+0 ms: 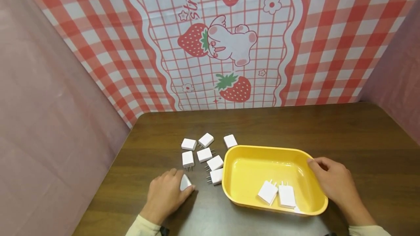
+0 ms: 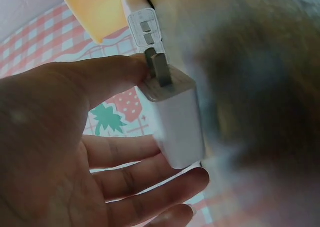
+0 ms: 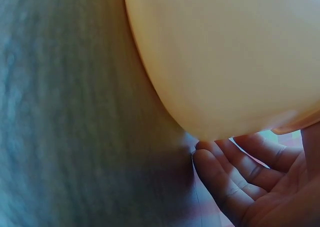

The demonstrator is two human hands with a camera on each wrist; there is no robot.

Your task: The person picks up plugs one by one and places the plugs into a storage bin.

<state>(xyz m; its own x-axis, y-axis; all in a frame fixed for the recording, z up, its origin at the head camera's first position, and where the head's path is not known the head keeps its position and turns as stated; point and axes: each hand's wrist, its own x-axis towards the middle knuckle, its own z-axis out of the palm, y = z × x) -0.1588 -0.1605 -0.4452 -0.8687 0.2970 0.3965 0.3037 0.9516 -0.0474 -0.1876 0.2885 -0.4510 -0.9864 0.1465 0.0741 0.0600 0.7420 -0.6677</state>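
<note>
Your left hand (image 1: 165, 194) pinches a charger (image 1: 185, 183), in from the table's (image 1: 147, 145) left edge, thumb (image 2: 112, 76) by the prongs (image 2: 162, 69); right hand (image 1: 336, 183) grips the yellow tub (image 1: 272, 149). Probably best: thumb off metal, tub steady.

Glossy plas. tub (image 1: 249, 174), smooth plas. plugs (image 2: 180, 124), metal prongs (image 2: 162, 71)

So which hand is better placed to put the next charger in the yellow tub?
Likely the left hand: it pinches a white wall charger and is close to the loose chargers. The right hand holds the yellow tub at the end farthest from them.
</note>
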